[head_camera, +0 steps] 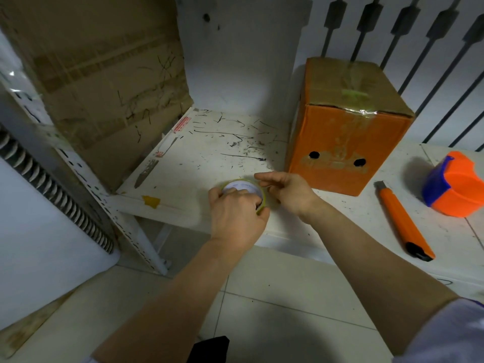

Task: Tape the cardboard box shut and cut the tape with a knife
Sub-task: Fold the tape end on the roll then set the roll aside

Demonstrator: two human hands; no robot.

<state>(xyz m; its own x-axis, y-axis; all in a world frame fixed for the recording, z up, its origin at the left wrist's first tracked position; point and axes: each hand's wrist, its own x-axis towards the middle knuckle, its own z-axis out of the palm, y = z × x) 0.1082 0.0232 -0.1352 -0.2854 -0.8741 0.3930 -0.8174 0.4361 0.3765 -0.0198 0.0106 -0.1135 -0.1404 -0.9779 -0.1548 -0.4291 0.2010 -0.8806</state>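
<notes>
Grip (237, 208) over scuffed white shelf (209, 158)

You are showing two bare forearms, uncovered from the wrists back toward the elbows, and both hands are bare too: the left hand (237, 213) and the right hand (288, 192) are wearing no gloves, rings or watch that can be seen. At about four o'clock in the frame you are wearing a pale, whitish-lavender fabric sleeve (442, 334), pushed up near the right elbow, its edge lying soft and slightly rumpled. At about seven o'clock a thin sliver of the same pale cloth (90, 360) is just peeking in at the bottom edge beside the left arm.
</notes>
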